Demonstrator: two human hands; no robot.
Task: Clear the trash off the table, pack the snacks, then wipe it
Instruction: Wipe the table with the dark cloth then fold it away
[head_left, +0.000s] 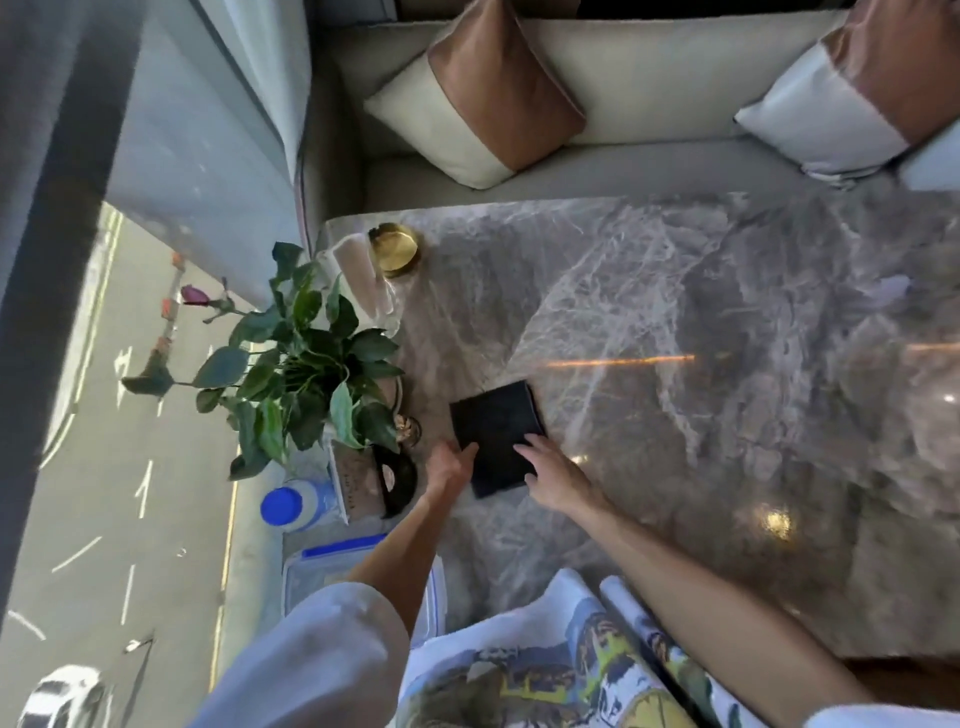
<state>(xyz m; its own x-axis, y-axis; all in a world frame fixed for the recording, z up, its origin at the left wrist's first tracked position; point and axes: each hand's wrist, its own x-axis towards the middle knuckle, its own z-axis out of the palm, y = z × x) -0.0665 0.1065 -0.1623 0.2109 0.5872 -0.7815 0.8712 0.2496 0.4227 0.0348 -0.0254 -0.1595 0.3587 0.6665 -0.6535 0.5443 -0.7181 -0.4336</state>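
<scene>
A dark folded square cloth (496, 426) lies flat on the grey marble table (701, 322). My left hand (449, 467) touches its near left edge with the fingers together. My right hand (553, 475) rests on its near right corner, fingers spread over the fabric. A clear plastic box with a blue-clipped lid (311, 571) stands at the table's near left corner, partly hidden under my left forearm. A bottle with a blue cap (291, 506) stands beside it.
A leafy potted plant (306, 358) stands along the table's left edge, with a brass dish (395, 252) and a clear stand (358, 280) behind it. A small card holder (374, 480) is left of my left hand. A sofa with cushions (483, 98) runs behind the table.
</scene>
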